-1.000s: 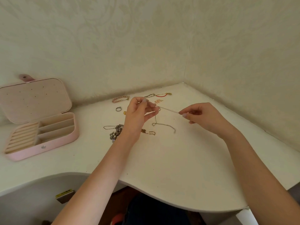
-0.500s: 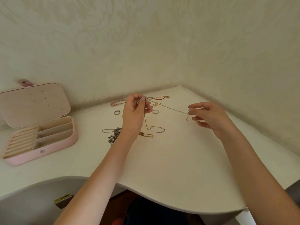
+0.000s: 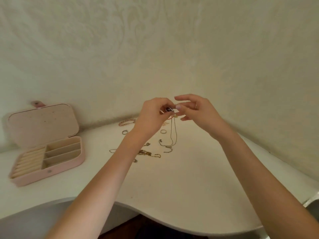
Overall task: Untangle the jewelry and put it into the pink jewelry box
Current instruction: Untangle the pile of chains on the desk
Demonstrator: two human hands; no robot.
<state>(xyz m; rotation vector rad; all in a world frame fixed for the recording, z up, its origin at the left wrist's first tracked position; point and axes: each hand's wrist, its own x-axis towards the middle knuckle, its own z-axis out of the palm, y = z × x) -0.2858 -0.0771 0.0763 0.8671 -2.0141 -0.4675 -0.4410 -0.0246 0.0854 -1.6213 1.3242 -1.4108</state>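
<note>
My left hand [image 3: 153, 116] and my right hand [image 3: 198, 112] are raised together above the white table [image 3: 189, 187], fingertips almost touching. Both pinch the top of a thin silver chain [image 3: 173, 133], which hangs down in a doubled loop with its lower end lying on the table. A small dark pendant [image 3: 168, 109] shows between my left fingertips. The pink jewelry box [image 3: 46, 147] stands open at the left, with ring rolls and three long compartments, all without jewelry. A tangled gold and silver clump [image 3: 146, 153] lies below my left wrist.
Loose pieces lie near the back wall: a pink bracelet [image 3: 126, 121], two rings [image 3: 124, 132] [image 3: 163, 131], and a red cord partly hidden behind my left hand. The table's curved front edge runs across the lower frame. Walls meet in a corner behind my hands.
My right hand has moved left and up to meet my left hand. The chain, stretched sideways between them before, now hangs doubled below the fingertips.
</note>
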